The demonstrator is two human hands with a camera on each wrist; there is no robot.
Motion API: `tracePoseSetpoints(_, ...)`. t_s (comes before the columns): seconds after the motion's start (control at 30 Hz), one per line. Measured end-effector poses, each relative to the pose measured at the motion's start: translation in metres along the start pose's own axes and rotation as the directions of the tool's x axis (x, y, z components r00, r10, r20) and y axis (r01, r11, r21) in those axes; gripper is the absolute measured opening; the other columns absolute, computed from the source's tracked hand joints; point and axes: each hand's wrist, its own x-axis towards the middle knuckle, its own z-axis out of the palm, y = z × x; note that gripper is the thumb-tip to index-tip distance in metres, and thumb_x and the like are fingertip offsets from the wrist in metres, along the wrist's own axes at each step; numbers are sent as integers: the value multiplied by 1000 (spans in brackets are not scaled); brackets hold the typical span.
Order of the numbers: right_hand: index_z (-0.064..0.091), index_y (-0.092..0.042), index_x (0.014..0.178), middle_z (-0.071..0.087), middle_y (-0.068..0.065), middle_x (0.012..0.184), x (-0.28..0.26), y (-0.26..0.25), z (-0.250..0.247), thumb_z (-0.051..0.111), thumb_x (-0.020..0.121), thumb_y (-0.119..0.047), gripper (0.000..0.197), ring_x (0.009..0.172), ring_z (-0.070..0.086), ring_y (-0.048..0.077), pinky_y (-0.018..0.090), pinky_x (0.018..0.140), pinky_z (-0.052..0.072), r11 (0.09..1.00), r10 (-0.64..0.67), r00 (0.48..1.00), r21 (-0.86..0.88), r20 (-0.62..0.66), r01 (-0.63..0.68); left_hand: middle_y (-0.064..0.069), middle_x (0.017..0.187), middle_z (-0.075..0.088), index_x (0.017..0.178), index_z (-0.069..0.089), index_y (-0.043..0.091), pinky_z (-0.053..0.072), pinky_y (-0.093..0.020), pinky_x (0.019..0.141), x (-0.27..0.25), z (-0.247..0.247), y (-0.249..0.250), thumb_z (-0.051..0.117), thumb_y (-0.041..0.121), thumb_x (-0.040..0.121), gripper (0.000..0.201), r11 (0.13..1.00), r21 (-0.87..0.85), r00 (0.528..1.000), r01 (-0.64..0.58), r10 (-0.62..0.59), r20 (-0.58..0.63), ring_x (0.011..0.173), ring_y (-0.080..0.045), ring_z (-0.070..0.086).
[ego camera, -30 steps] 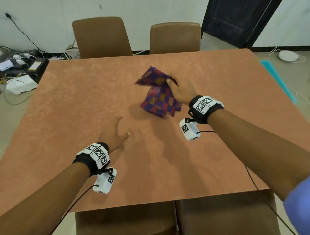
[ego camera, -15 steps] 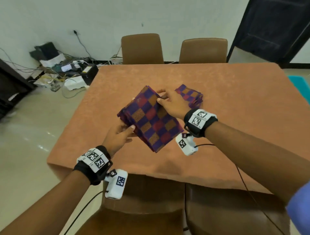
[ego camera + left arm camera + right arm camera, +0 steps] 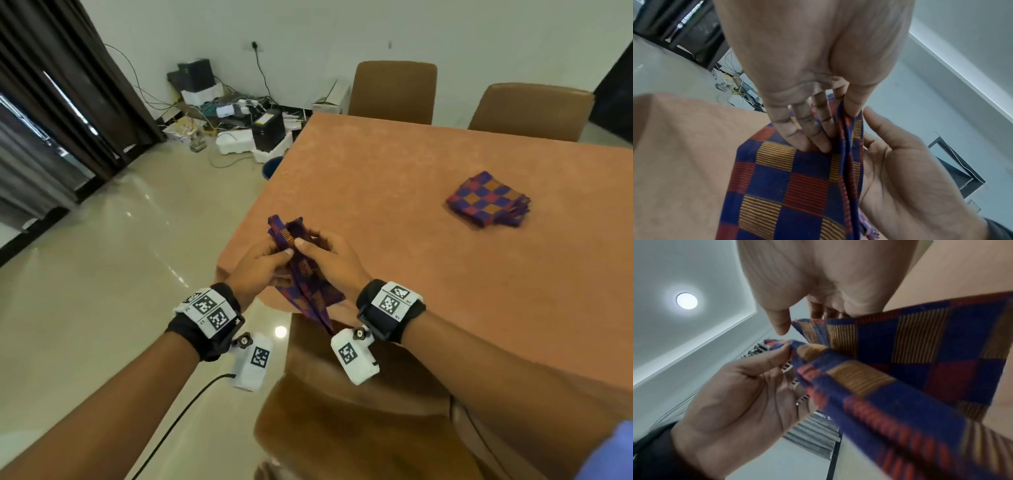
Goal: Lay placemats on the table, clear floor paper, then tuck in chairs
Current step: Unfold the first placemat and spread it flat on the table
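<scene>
A blue, red and orange checked placemat (image 3: 305, 284) hangs folded between my two hands over the near left corner of the orange table (image 3: 394, 192). My left hand (image 3: 265, 262) pinches one layer of it: thumb (image 3: 853, 104) on one side, fingers (image 3: 809, 134) on the other. My right hand (image 3: 322, 251) holds the other layer, with the thumb (image 3: 781, 321) at its edge and the fingers hidden behind the cloth (image 3: 920, 345). A folded stack of the same placemats (image 3: 488, 200) lies further in on the table.
Two brown chairs (image 3: 394, 90) (image 3: 531, 109) stand at the table's far side, and another brown chair (image 3: 342, 411) is below my hands. Boxes, devices and cables (image 3: 239, 120) clutter the floor by the far wall. Dark curtains (image 3: 51, 102) hang at the left.
My right hand lifted one placemat off the stack, my left hand took hold too, and both carried it to the near left corner. It now hangs folded, and the view has swung left.
</scene>
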Motion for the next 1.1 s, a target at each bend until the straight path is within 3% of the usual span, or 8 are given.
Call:
tracePoseSetpoints(0.1,70,-15,96,73,16,101,17,9,53,64,85,-23,15,97,68,33,52,92,52,989,43,998,-138,-37,-48,-5,96,71,107,62,16,56,-36,78,-10,-67,-16,44,9,97,21,999,-36,1000,11,-10,22,88,-22,67)
tracePoseSetpoints(0.2,72,-17,84,74,1,80,29,14,90,60,90,-11,14,74,69,12,40,79,56,973,67,994,-214,-91,-86,1,86,69,99,60,19,55,-24,66,-16,-126,-29,42,8,98,21,999,-28,999,45,-44,29,78,-14,67)
tracePoseSetpoints(0.4,72,-29,83,75,4,91,42,19,85,59,92,-15,21,85,72,24,53,82,56,941,27,960,-318,-280,-119,-8,111,68,117,58,19,53,-37,77,3,-202,-54,39,11,99,26,997,1,995,83,-83,-59,92,-25,65)
tracePoseSetpoints(0.6,69,-23,101,72,10,100,46,15,36,56,94,-6,22,90,69,28,51,84,56,938,-20,908,-323,-418,-128,-11,106,68,94,57,26,55,-49,83,43,-209,-53,40,13,98,22,996,69,990,63,-54,-127,97,-32,65)
tracePoseSetpoints(0.73,68,-28,94,72,3,92,49,16,12,55,90,2,33,83,67,23,41,75,56,954,33,897,-254,-441,-160,-10,99,70,90,58,27,53,-55,85,100,-201,-51,44,24,89,15,957,290,994,-17,48,-101,92,-33,66)
tracePoseSetpoints(0.87,67,-14,90,63,9,74,54,23,-10,59,86,2,18,62,57,19,24,49,47,931,206,854,-174,-478,-322,-13,102,66,98,55,18,48,-39,81,152,-175,-4,45,18,94,10,832,542,981,-116,183,-71,96,-34,61)
tracePoseSetpoints(1.0,55,-18,108,67,7,91,65,44,-10,63,86,-3,27,62,64,15,25,50,55,911,330,838,-84,-434,-403,-20,114,63,121,52,13,44,-44,84,211,-144,46,42,19,97,28,566,789,935,-240,352,31,103,-41,57)
tracePoseSetpoints(1.1,44,-27,123,69,10,101,81,64,1,59,90,-1,44,58,68,17,28,50,55,930,359,848,69,-390,-362,-19,107,64,117,52,20,43,-49,86,262,-111,79,40,24,95,25,350,895,909,-276,398,125,100,-41,59)
